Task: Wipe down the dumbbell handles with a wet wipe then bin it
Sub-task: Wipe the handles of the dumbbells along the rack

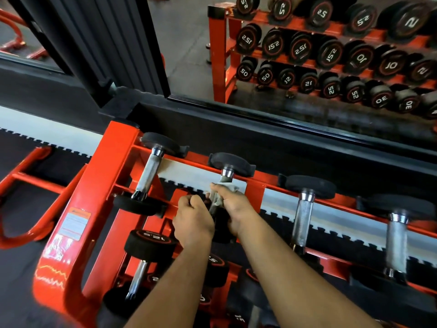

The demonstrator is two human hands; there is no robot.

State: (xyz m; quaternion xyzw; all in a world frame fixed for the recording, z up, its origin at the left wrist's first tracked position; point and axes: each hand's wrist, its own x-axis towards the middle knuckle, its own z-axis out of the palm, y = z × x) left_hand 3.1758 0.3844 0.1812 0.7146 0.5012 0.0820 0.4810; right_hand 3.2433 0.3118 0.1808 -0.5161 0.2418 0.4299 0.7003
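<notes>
Several black-headed dumbbells with steel handles lie across the top tier of an orange rack [101,185]. My right hand [233,207] grips the handle of the second dumbbell [230,165] from the left through a crumpled wet wipe [216,197], which wraps the handle. My left hand [192,218] is curled at the near end of that same dumbbell, just left of the wipe; what it holds is hidden. The dumbbell's near head is covered by both hands. Bare handles show on the first dumbbell [149,174], the third [302,221] and the fourth [397,245].
A lower tier holds more dumbbells, one marked 12.5 [151,242]. A black ledge and a wall mirror [189,55] rise behind the rack; the mirror reflects another full rack. Black rubber flooring [21,280] and an orange frame [30,185] lie to the left.
</notes>
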